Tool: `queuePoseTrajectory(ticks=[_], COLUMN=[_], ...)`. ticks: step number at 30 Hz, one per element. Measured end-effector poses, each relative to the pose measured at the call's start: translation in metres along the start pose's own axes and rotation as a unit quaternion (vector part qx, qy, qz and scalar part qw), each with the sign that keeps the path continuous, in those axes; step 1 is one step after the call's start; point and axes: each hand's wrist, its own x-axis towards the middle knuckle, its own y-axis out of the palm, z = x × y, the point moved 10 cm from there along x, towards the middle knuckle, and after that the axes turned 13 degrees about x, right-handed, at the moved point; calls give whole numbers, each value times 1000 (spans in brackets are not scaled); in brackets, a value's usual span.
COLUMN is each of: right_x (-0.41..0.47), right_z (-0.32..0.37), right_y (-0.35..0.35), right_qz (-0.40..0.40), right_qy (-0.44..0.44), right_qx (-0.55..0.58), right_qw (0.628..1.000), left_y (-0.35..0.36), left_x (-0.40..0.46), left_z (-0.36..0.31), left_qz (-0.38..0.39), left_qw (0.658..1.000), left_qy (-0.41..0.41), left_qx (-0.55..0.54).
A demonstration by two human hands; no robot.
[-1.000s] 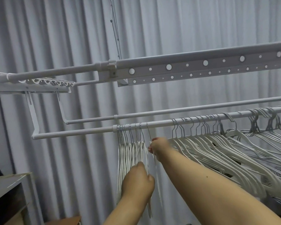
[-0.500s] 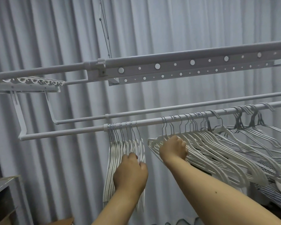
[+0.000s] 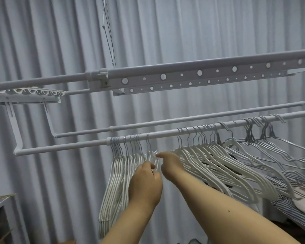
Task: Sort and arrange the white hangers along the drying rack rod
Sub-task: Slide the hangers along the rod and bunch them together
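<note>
The front rod (image 3: 74, 146) of the drying rack carries a tight bunch of white hangers (image 3: 115, 180) left of centre. A looser, slanted row of white hangers (image 3: 217, 164) hangs further right. One white hanger (image 3: 148, 147) hangs by its hook just right of the tight bunch. My right hand (image 3: 170, 163) pinches this hanger's shoulder with thumb and forefinger. My left hand (image 3: 145, 184) is closed around the lower part of the tight bunch, right beside my right hand.
A second rod (image 3: 165, 120) runs behind the front one, and a perforated beam (image 3: 201, 74) crosses above. Silver wire hangers (image 3: 271, 147) crowd the rod's right end. Grey curtains hang behind. Striped cloth (image 3: 289, 205) lies lower right, a shelf edge (image 3: 0, 203) lower left.
My right hand has moved from the slanted row leftward to the tight bunch, and one hanger now hangs beside that bunch. My left hand stayed on the bunch.
</note>
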Motion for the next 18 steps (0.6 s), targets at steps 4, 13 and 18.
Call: queuePoseTrajectory(ticks=[4,13,18], right_x=[-14,-9,-9], right_z=[-8,-40,-38], right_y=[-63,-74,-78], right_qz=[-171,-62,-49], right_qy=[7,60,28], right_qx=[-91,-193,-104], right_qw=[981,977,993], left_y=[31,117,135], left_x=[2,1,-7], left_z=[-13,-34,-44], left_qz=[61,232,278], left_qw=[996,944,914], left_qy=[-1,-86,-118], left_qx=[-69,-220,-271])
